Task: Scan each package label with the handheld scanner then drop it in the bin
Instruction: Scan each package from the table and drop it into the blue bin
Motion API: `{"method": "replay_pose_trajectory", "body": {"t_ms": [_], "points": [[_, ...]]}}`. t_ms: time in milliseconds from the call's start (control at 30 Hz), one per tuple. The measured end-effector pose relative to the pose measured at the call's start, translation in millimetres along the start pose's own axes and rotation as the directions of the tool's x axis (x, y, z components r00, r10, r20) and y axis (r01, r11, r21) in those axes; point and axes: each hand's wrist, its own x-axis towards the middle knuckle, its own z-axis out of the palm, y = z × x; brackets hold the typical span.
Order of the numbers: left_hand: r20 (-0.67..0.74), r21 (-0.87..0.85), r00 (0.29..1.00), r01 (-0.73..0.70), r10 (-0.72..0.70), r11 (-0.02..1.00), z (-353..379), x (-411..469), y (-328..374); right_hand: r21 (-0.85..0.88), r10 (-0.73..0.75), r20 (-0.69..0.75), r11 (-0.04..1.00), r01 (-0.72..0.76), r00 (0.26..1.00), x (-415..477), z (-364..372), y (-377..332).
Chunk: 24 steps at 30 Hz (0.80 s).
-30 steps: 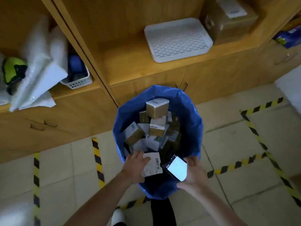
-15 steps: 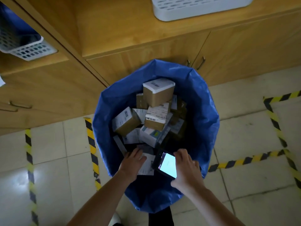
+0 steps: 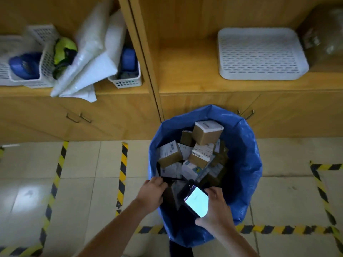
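A blue bin bag (image 3: 249,164) stands on the floor against the wooden cabinet, holding several brown and white labelled boxes (image 3: 206,133). My left hand (image 3: 151,194) reaches over the near rim and grips a flat dark package (image 3: 174,189), which is tilted steeply inside the bin; its pale label side is only partly visible. Just to its right, my right hand (image 3: 218,214) holds the handheld scanner (image 3: 194,200) over the bin, its screen lit pale and its front end pointing at the package.
A white perforated tray (image 3: 260,53) lies on the shelf above the bin. Further left are white baskets (image 3: 125,80) with blue items and white plastic bags (image 3: 89,60). Yellow-black tape (image 3: 122,171) marks the tiled floor.
The package in my left hand has tipped from label-up to steeply tilted, so its dark side shows. The scanner stays beside it. My head has lifted, bringing the shelves into view.
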Motion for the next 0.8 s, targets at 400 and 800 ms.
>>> {"method": "replay_pose_trajectory", "body": {"t_ms": [400,800], "points": [[-0.301,-0.376,0.875,0.258,-0.380,0.890,10.5,-234.3,-107.4,0.070,-0.233,-0.091,0.968,0.240,0.968,-104.0,26.8,-175.6],[-0.334,-0.729,0.356,0.489,-0.873,0.479,124.9,-545.2,-216.9,-0.111,-0.658,0.195,0.722,0.682,0.728,-251.6,186.3,-411.0]]}}
